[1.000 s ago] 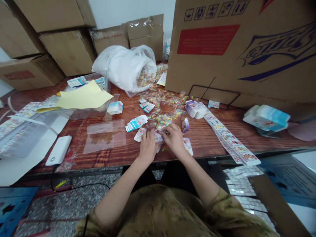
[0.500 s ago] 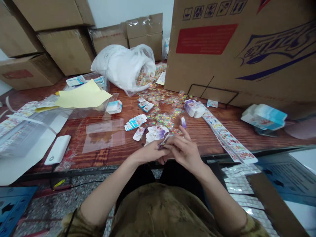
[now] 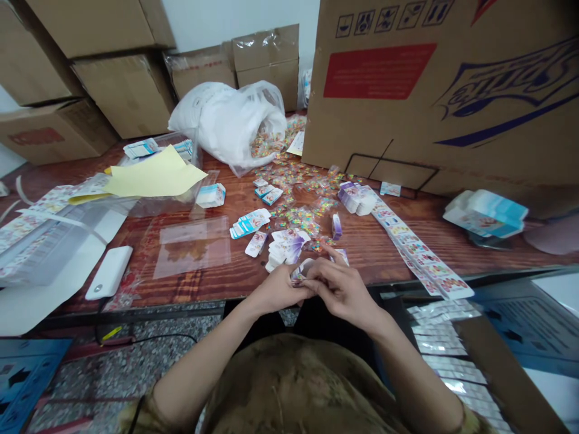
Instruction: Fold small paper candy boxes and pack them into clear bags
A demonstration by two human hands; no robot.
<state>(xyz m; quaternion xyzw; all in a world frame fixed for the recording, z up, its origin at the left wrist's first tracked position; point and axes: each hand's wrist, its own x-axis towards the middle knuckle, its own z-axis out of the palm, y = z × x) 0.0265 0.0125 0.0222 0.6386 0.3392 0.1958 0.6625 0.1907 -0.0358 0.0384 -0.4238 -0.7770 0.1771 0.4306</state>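
My left hand (image 3: 277, 288) and my right hand (image 3: 341, 288) meet at the near edge of the wooden table (image 3: 217, 283). Both pinch a small clear packet with colourful bits (image 3: 300, 275) between their fingertips. Just beyond them lies a small pile of white and purple printed cards (image 3: 284, 244). One purple card (image 3: 336, 226) stands a little to the right. Loose colourful bits (image 3: 296, 214) are scattered further back.
A white plastic bag (image 3: 228, 123) spills colourful bits at the back. A big cardboard box (image 3: 443, 90) stands at right, a strip of printed cards (image 3: 418, 253) before it. Clear sleeves (image 3: 192, 247), yellow paper (image 3: 151, 175) and a white power bank (image 3: 108, 272) lie at left.
My hands pulled back from the card pile on the table to the near edge and lifted a small packet, which they now work between their fingertips.
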